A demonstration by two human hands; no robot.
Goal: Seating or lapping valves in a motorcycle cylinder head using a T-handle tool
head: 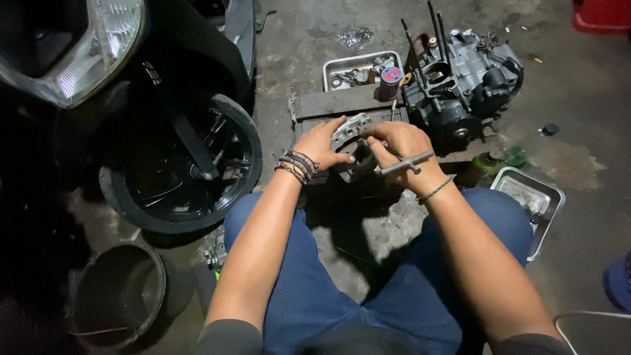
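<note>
My left hand (323, 144) grips a grey metal engine part (350, 131), a cylinder head, held above the floor between my knees. My right hand (404, 146) is closed on a T-handle metal tool (406, 164), its crossbar sticking out below my fist, with the fingers pressed against the same part. Beaded bracelets wrap my left wrist and a thin chain circles the right one. The tool's tip is hidden behind my fingers.
A motorcycle engine block (460, 79) with long studs stands behind my hands. Behind it sit a metal tray of small parts (358, 66) and a can (390, 82). Another steel tray (532, 197) lies right, a scooter front wheel (181, 164) left, a dark bucket (118, 296) lower left.
</note>
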